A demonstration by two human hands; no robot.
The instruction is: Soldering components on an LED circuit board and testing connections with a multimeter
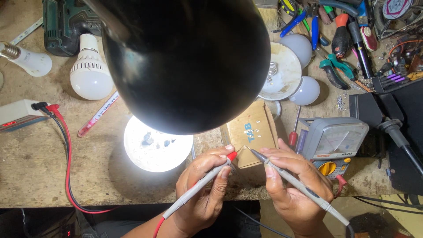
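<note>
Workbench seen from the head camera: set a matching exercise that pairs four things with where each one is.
Things:
1. red-tipped probe
2. black-tipped probe
3. needle meter
4. lit round lamp board

Places:
A. under the black lamp shade, left of the hands
B. in the right hand
C. on the bench, right of the cardboard piece
D. in the left hand

Pairs: 1-D, 2-B, 3-C, 4-A
</note>
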